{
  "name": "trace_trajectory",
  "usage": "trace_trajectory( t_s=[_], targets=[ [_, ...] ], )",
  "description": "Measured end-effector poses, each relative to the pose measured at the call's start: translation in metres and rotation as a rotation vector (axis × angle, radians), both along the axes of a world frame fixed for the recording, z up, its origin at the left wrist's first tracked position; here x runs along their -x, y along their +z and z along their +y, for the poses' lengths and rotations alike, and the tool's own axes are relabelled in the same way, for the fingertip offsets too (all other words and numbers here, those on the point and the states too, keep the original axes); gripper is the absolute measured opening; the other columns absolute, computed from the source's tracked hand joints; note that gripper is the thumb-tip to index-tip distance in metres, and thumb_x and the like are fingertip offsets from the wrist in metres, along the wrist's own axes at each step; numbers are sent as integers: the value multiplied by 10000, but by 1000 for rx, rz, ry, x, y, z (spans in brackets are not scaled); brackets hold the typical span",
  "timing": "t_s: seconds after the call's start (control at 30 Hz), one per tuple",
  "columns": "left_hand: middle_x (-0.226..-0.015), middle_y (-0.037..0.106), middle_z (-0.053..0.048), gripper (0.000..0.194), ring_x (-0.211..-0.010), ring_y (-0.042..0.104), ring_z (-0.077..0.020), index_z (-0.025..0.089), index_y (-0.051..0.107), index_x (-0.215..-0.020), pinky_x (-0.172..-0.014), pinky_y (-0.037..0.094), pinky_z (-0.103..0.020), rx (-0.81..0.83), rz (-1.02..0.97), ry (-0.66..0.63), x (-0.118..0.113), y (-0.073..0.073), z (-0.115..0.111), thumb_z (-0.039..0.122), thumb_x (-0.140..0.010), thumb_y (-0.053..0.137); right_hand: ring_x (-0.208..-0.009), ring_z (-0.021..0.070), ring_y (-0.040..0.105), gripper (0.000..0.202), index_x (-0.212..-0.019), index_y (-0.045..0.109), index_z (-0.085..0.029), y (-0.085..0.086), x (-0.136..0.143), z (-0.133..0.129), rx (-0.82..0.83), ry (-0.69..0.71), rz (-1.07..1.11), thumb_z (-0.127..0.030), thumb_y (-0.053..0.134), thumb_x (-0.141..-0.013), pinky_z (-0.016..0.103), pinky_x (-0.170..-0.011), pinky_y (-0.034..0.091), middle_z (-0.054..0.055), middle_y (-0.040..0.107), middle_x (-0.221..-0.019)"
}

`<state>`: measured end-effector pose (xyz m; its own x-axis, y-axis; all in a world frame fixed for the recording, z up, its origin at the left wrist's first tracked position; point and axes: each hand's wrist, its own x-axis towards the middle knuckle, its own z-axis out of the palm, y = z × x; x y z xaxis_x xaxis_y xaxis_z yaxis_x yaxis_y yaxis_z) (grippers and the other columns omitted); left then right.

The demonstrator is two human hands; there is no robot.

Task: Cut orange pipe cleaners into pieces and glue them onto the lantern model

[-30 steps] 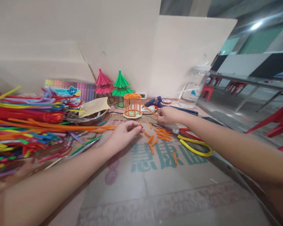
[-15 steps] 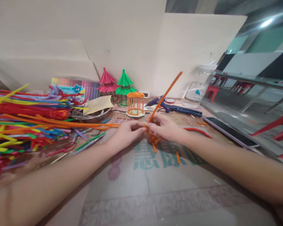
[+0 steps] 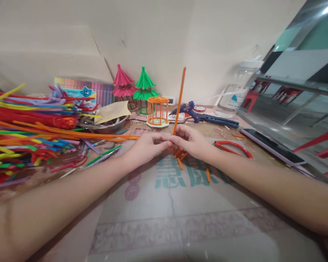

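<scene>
An orange pipe cleaner stands almost upright above my fingers, its lower end hidden between them. My right hand pinches it near the bottom. My left hand meets the right one there, thumb and fingers pressed together on the same lower end. Short cut orange pieces lie on the mat just under my hands, and another short orange piece rests to the right. Behind my hands stands a small round orange cage-like frame on a pale base.
Bundles of coloured pipe cleaners fill the left side. A pink roofed model and a green one stand at the back. A blue glue gun, red-handled pliers, a phone and a clear bottle are on the right.
The orange pipe cleaner has swung from leaning right to nearly upright. My hands have drawn slightly closer around its lower end. The view has tilted a little, showing more of the pliers.
</scene>
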<state>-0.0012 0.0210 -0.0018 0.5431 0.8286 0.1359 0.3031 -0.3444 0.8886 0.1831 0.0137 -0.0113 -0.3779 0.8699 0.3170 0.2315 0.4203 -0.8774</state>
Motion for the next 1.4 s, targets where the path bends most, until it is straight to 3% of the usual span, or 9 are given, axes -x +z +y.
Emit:
trace_trajectory(
  t_s=[0.17,0.37,0.7,1.4],
  targets=[
    [-743,689,-29,279,-644,564,-114,119,724,-816,-608,412,-232,-27,38,-24,1,1,0,357,-850,584,-497,95,433,201,-757,438,-218,1,-1,1,-11,-12,49,-359,534,-863,240,-475,351,-67,449,-584],
    [-823,722,-41,266,-714,606,-130,137,741,-862,-653,449,-234,-67,62,-18,2,-1,1,357,-849,591,-515,95,448,200,-734,450,-212,1,0,0,-5,-15,52,-342,556,-842,244,-487,364,-58,466,-601],
    [-684,688,-1,168,-602,562,-95,141,739,-765,-568,416,-198,-57,55,-18,0,1,0,280,-799,652,-498,95,451,243,-705,456,-213,2,0,-1,13,-24,59,-370,606,-813,242,-472,361,-59,476,-579],
    [-729,698,-20,203,-646,593,-110,136,715,-780,-600,435,-212,-27,43,-28,0,-1,1,320,-807,634,-511,93,459,236,-716,462,-210,3,1,-4,32,-37,60,-369,610,-807,234,-472,370,-54,492,-603]
  ],
)
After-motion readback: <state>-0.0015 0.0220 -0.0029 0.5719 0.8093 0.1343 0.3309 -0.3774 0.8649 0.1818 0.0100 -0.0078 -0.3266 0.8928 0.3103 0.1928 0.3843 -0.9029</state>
